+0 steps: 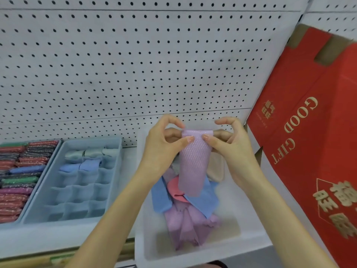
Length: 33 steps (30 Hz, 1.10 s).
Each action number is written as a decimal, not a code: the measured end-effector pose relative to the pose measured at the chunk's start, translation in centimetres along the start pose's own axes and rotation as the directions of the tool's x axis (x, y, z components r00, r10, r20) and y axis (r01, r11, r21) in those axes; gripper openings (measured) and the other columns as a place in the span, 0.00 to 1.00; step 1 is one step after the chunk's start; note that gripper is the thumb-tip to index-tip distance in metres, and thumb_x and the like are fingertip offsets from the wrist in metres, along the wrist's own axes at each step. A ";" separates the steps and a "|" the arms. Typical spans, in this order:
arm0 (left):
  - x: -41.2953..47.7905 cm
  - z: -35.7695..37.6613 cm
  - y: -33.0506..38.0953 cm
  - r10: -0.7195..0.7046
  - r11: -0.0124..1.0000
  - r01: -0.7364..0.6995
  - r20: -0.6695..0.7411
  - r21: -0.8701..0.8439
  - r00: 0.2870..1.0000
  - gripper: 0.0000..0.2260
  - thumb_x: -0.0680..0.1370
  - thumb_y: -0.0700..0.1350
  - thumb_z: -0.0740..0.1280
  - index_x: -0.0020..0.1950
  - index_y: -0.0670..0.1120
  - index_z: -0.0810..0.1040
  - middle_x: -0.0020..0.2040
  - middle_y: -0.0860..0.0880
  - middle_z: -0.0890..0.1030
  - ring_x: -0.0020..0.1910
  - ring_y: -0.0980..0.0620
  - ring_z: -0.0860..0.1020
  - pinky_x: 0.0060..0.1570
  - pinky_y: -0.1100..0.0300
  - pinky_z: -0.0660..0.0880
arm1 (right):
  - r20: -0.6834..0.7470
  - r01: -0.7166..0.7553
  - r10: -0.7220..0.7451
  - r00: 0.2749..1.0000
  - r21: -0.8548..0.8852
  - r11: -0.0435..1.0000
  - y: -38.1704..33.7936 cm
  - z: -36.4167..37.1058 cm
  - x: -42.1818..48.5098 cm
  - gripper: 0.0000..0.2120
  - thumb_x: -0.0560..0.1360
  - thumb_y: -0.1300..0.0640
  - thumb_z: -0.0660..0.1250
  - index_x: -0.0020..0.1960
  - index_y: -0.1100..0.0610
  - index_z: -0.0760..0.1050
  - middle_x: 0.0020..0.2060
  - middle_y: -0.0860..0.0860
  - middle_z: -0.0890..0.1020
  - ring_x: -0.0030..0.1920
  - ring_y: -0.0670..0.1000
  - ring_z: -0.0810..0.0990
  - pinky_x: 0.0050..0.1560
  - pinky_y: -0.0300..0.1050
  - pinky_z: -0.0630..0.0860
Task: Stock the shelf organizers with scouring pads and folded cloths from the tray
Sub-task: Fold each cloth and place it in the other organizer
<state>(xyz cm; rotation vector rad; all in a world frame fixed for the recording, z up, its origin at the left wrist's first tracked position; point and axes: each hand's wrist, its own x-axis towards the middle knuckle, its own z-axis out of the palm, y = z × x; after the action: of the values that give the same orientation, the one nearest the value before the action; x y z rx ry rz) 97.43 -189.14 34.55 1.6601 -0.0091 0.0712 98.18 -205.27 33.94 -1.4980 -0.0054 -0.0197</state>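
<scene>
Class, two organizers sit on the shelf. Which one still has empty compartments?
The gridded organizer beside the white tray: only its back two rows hold folded cloths, the rest stand empty. The far-left organizer is packed with scouring pads.

Organizers (113,182) left of tray (241,246) — box (309,132) right (pegboard (135,64) behind).

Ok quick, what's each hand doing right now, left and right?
Left hand: pinches the top left corner of the lilac textured cloth.
Right hand: pinches the same cloth's top right corner.
</scene>
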 end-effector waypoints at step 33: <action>-5.0 5.9 -5.4 -0.180 0.942 0.208 0.124 -0.264 0.976 0.15 0.73 0.43 0.71 0.58 0.44 0.74 0.53 0.45 0.82 0.52 0.46 0.81 0.55 0.47 0.77 | 0.120 -0.145 0.162 0.980 -0.133 0.980 1.3 -4.3 -1.1 0.12 0.76 0.51 0.66 0.57 0.56 0.75 0.46 0.51 0.80 0.42 0.47 0.78 0.41 0.40 0.76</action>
<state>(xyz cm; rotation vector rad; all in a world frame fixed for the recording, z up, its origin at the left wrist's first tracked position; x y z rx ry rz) 92.94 -194.73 28.36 1.3760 0.0675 -0.1568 97.10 -209.50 32.34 -1.6179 0.0069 0.2058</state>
